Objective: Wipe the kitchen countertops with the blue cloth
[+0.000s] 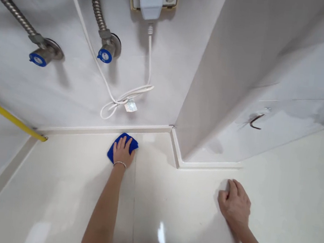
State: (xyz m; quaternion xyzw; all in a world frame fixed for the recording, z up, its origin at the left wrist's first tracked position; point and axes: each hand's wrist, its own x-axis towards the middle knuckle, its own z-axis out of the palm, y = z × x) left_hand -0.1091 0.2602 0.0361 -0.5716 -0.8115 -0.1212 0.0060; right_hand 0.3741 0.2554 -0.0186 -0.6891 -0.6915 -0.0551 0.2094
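My left hand (123, 154) presses a folded blue cloth (111, 153) down on the glossy white countertop (152, 199), close to the raised strip at the wall. Its fingers lie over the cloth, and a thin bracelet (120, 164) circles the wrist. Over to the right, my right hand (235, 204) rests on the same surface with its fingers curled into a loose fist. Nothing shows in that fist, though the underside of the palm is hidden.
Two blue-capped valves (107, 53) with braided hoses stick out from the wall. A looped white cord (123, 99) hangs from a plug (150, 1). At left a yellow pipe (9, 115) meets the counter. A wall corner (190, 141) juts out, with a hook (256, 121) beyond.
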